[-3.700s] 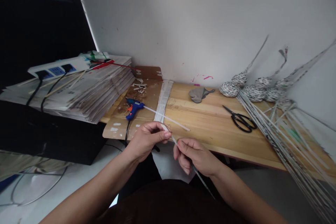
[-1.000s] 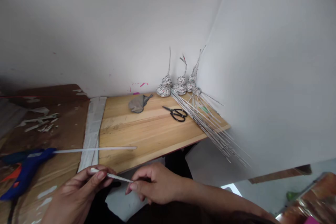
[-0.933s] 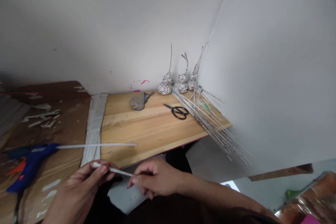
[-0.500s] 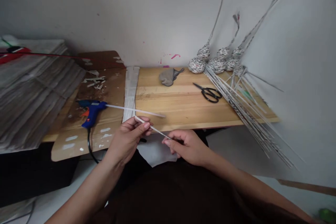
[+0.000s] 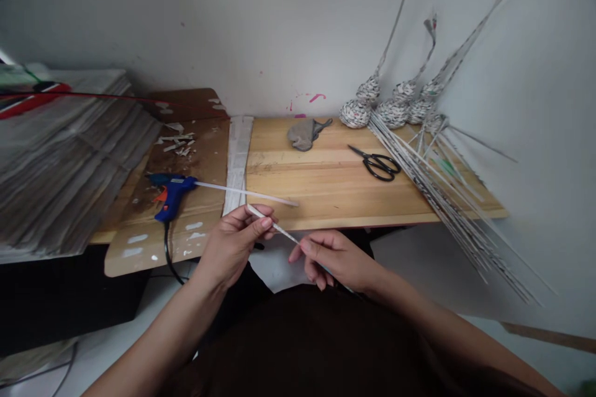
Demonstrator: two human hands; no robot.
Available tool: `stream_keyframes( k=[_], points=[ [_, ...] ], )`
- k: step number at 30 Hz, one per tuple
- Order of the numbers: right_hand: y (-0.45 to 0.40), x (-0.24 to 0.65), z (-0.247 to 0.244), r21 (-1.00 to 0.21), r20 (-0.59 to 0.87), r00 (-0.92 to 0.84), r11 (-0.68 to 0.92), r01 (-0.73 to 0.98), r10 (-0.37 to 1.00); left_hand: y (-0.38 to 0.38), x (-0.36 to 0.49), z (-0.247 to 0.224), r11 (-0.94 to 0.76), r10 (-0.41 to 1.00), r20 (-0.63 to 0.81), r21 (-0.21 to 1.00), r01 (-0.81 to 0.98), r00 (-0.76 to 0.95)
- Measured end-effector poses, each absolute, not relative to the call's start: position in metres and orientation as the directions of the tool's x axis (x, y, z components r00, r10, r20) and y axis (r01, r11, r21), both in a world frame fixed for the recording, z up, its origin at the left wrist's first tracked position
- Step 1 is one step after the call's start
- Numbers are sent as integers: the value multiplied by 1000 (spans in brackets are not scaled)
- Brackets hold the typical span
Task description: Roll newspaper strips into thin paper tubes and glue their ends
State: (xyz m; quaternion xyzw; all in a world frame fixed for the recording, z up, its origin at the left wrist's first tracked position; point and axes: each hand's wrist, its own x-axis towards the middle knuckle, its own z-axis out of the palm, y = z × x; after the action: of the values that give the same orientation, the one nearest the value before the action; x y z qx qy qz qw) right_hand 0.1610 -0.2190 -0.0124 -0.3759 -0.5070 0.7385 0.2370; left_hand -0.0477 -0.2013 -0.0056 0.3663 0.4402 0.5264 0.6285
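A thin rolled paper stick stretches between my two hands in front of the table edge. My left hand pinches it between thumb and fingers near its pale end. My right hand grips the same stick farther down with thumb and forefinger, its other fingers loosely curled below. The stick's lower part runs under my right hand and shows faintly against my dark clothing. Just beyond my left hand lies the clear glue stick that juts from the back of a blue glue gun.
Black-handled scissors and a grey cloth bundle lie on the wooden table. Woven paper gourd shapes stand by the wall, beside many loose paper sticks overhanging the edge. Stacked newspaper and stained cardboard are left.
My right hand has shifted its hold on the paper stick, and its lower fingers have loosened. The whole view has turned slightly, moving things rightward.
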Motion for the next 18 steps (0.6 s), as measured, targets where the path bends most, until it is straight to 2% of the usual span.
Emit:
stream_keyframes(
  k=[7, 9, 11, 12, 14, 16, 18],
  points=[
    [-224, 161, -15, -932, -353, -588, -333, 147, 728, -205, -49, -7, 227, 974, -212, 932, -281, 86],
    [-228, 164, -9, -936, -349, -565, -246, 252, 748, -205, -50, -7, 238, 969, -211, 937, -254, 131],
    [-231, 172, 3, -918, -289, -520, -80, 387, 804, -205, -52, -6, 228, 964, -194, 956, -187, 181],
    [-232, 179, 12, -883, -223, -491, 39, 468, 842, -205, -55, -5, 212, 964, -184, 967, -139, 191],
    [-228, 199, 32, -729, -83, -415, 229, 645, 906, -203, -67, -2, 151, 981, -147, 988, -24, 129],
    [-215, 229, 52, -522, -8, -317, 266, 810, 948, -201, -89, 0, 86, 996, -87, 978, 188, -4],
    [-194, 265, 68, -299, 65, -205, 214, 930, 977, -196, -120, -3, 41, 987, 29, 902, 430, -155]
  ],
)
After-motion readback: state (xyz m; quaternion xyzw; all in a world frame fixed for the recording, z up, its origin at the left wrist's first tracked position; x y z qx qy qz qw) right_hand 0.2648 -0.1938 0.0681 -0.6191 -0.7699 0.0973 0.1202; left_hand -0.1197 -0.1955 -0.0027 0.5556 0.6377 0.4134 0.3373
